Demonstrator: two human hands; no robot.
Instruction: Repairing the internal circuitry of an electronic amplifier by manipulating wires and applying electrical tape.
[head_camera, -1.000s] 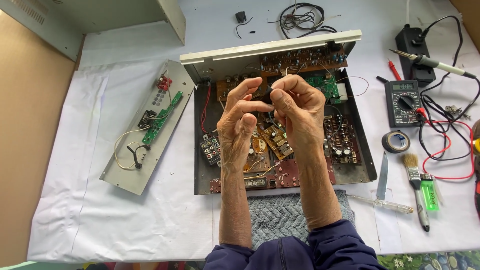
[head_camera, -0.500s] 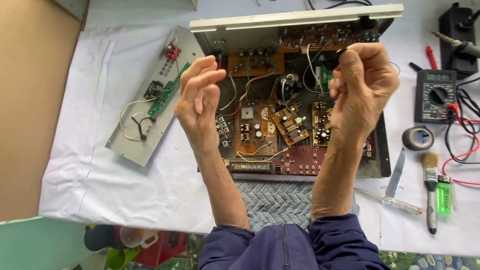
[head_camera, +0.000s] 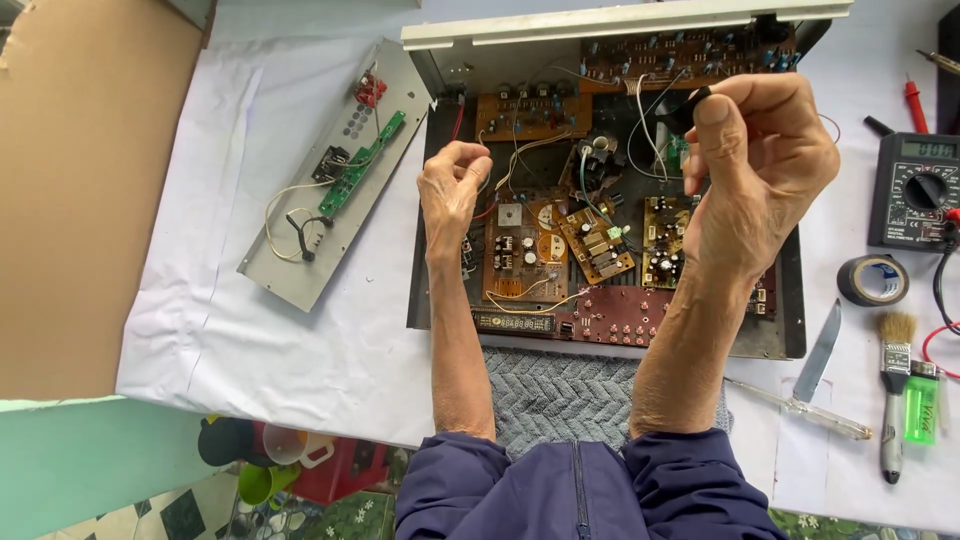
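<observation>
From left to right: my left hand (head_camera: 452, 190), fingers curled loosely shut and empty, hovers over the left edge of the opened chassis (head_camera: 790, 300), whose circuit boards (head_camera: 525, 245) lie below my fingertips, while my right hand (head_camera: 760, 165) pinches a small black part (head_camera: 690, 108) raised for inspection.

Brown circuit boards (head_camera: 520, 245), green lighter (head_camera: 921, 410), grey herringbone towel (head_camera: 560, 395).
</observation>
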